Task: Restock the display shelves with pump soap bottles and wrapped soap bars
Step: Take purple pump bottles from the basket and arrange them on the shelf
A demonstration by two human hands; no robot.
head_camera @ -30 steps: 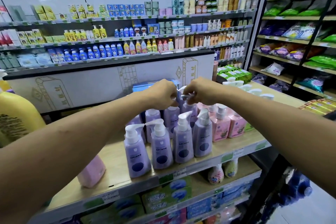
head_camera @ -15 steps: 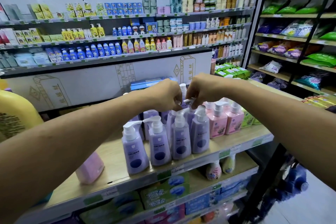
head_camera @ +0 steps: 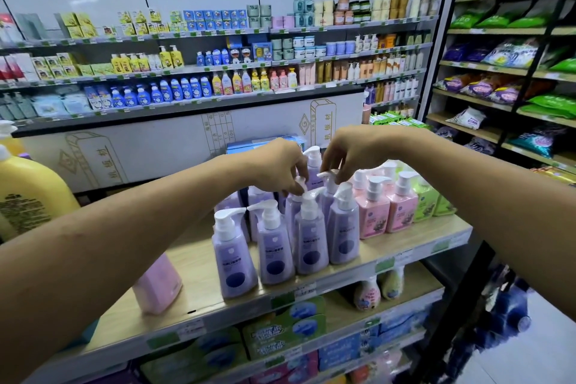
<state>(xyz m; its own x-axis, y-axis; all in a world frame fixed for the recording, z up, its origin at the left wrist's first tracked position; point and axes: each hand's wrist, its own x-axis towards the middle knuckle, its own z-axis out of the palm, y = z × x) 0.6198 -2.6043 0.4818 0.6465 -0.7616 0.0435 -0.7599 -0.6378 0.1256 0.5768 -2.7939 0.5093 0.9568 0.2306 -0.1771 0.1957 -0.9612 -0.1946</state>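
While fingers (head_camera: pixel 294 184) pinch their pumps, purple bottles (head_camera: pixel 311 243) stand just beneath.

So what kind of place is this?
Most likely a shop's toiletries aisle: lilac plastic pump bottles lined up on a pale wooden shelf with price tags along its edge, and wall racks of packaged goods behind.
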